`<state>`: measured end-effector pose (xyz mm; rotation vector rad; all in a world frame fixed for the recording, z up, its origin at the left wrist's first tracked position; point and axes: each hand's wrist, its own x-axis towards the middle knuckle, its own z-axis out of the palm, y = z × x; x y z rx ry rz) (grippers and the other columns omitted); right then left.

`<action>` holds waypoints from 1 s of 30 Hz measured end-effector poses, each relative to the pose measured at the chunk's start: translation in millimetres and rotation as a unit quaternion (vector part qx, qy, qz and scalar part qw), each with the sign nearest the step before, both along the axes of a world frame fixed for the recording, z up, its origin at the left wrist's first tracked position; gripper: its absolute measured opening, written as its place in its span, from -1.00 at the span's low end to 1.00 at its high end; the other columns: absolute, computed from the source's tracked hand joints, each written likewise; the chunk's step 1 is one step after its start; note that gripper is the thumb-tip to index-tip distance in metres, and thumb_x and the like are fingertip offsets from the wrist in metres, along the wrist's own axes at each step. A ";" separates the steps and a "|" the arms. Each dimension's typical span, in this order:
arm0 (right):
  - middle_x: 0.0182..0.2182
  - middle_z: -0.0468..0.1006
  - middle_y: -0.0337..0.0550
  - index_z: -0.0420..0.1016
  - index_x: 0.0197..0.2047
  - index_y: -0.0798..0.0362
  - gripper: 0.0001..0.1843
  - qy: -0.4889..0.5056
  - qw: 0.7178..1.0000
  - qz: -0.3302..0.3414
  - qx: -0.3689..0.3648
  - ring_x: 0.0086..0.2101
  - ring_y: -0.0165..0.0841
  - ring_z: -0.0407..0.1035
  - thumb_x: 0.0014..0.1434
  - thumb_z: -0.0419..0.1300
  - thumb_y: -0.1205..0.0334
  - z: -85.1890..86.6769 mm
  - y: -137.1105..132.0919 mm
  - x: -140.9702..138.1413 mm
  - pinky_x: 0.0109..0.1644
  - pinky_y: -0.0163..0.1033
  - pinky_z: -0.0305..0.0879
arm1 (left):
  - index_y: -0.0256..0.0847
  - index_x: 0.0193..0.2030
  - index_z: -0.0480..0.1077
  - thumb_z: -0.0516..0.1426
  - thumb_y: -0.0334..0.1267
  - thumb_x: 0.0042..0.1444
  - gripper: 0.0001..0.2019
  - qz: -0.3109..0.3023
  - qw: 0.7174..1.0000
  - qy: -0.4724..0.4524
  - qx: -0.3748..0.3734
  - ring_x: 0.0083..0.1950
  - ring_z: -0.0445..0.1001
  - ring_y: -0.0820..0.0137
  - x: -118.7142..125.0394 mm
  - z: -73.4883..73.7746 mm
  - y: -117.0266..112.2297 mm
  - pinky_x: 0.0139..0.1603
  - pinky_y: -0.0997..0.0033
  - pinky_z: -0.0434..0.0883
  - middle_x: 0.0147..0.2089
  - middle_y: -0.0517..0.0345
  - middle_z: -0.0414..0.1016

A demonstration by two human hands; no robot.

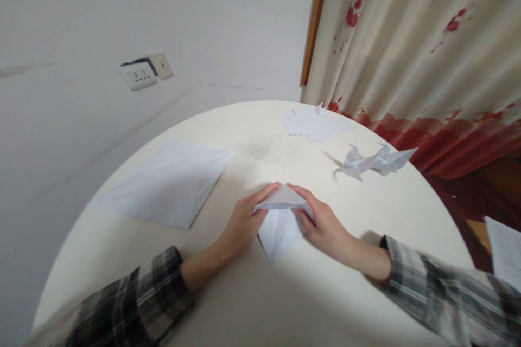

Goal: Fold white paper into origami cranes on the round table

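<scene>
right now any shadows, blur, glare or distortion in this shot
Head view: soft shadows beside the left paper bird and across the table below the folded paper; head view: left sleeve smears toward the corner, likely lens stretch; head view: no harsh glare.

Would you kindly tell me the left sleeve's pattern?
The left sleeve is plaid, black, grey and white; see head view.
</scene>
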<state>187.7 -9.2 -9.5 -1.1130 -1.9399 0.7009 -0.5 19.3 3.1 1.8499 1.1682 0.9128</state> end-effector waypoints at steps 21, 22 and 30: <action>0.11 0.34 -0.20 0.27 0.13 -0.09 -0.20 0.028 0.998 0.004 0.050 0.12 -0.31 0.22 -0.18 -0.11 0.63 7.8 3.5 7.2 0.21 -0.03 0.17 | -0.16 0.08 0.37 -0.01 -0.45 -0.07 -0.49 -0.006 1.000 -0.022 -0.011 0.11 0.38 0.27 -1.6 1.6 -0.1 0.19 0.22 0.26 0.08 0.17 0.42; 0.11 0.34 -0.19 0.28 0.13 -0.09 -0.23 0.026 0.998 -0.002 0.053 0.11 -0.30 0.23 -0.16 -0.09 0.63 8.5 3.2 7.8 0.20 -0.04 0.18 | -0.17 0.06 0.38 -0.01 -0.45 -0.07 -0.50 -0.004 1.000 -0.027 -0.015 0.09 0.39 0.26 -1.6 1.1 -0.3 0.18 0.20 0.28 0.08 0.16 0.43; 0.12 0.33 -0.15 0.35 0.08 -0.12 -0.43 0.029 0.997 -0.021 0.074 0.08 -0.27 0.27 0.04 0.00 0.54 9.7 0.6 9.5 0.14 -0.01 0.25 | -0.20 0.01 0.42 0.00 -0.34 0.01 -0.60 0.017 0.995 -0.075 -0.060 -0.02 0.46 0.24 -0.7 2.8 -2.0 0.03 0.21 0.40 0.00 0.10 0.49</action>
